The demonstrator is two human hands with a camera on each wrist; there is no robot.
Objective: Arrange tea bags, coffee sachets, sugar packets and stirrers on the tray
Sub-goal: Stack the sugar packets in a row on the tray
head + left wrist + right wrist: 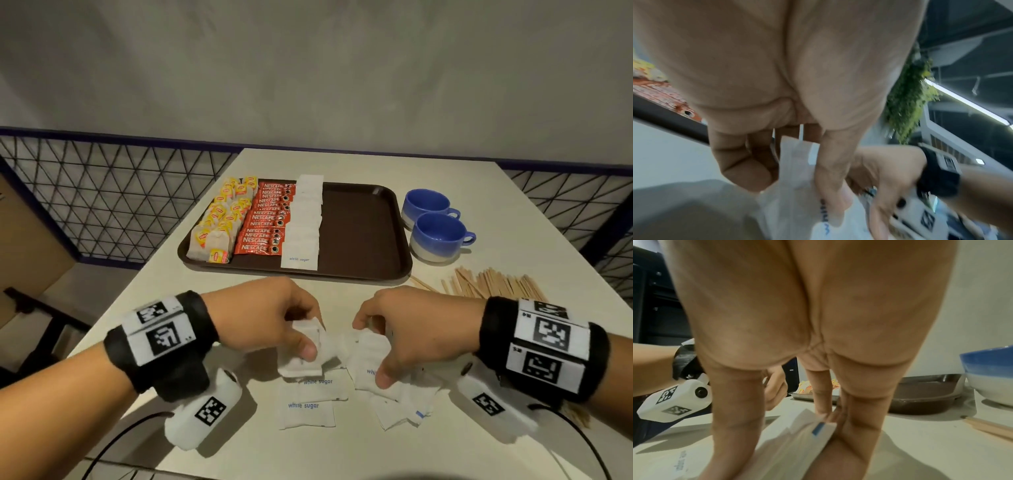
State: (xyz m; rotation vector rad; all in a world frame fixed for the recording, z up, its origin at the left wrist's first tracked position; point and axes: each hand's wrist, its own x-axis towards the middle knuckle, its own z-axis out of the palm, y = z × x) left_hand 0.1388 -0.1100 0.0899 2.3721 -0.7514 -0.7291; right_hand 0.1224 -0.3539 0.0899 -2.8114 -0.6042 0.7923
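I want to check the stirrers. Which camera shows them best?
The head view: the stirrers lie as one loose pile on the table, right of the tray. The right wrist view shows only a few ends at its edge. The left wrist view shows none.

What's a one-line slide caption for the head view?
Both hands gather white sugar packets off the table before a tray of tea bags, coffee sachets and sugar.
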